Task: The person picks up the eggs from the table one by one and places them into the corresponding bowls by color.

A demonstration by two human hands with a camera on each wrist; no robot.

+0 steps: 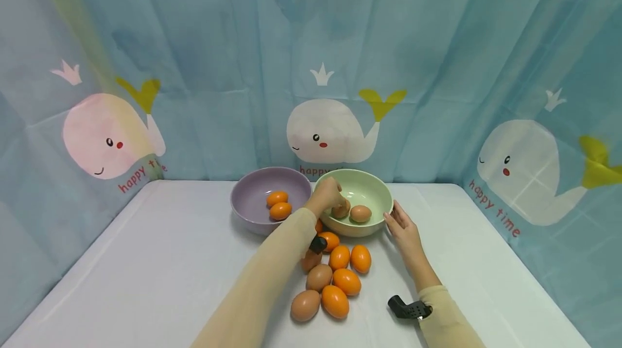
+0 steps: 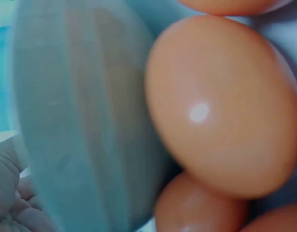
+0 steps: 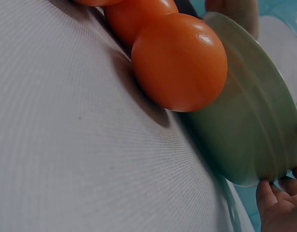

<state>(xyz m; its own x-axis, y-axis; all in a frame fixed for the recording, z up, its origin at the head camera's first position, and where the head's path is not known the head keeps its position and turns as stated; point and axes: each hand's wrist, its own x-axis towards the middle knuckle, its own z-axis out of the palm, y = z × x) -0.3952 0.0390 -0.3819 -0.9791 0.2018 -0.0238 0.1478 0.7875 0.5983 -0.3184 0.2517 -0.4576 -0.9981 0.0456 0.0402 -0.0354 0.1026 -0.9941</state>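
Note:
My left hand point(image 1: 326, 197) reaches over the near left rim of the green bowl point(image 1: 374, 186). Its fingers hold a brown egg point(image 1: 341, 209) low inside, beside another brown egg point(image 1: 360, 213). On the bowl's right side, the fingertips of my right hand point(image 1: 405, 232) touch the outer wall near the rim with fairly straight fingers. The right wrist view shows that hand point(image 3: 281, 205) against the bowl point(image 3: 245, 111). In the left wrist view, the blurred bowl wall point(image 2: 80, 121) stands beside a large, smooth egg shape point(image 2: 220, 106); the held egg is out of sight there.
Left of the green bowl, a purple bowl point(image 1: 248, 197) contains two orange egg-shaped pieces point(image 1: 280, 211). In front of the bowls, several orange pieces point(image 1: 335, 301) and brown eggs point(image 1: 305, 305) lie loose on the white table point(image 1: 170, 261). A curtain point(image 1: 218, 121) hangs behind.

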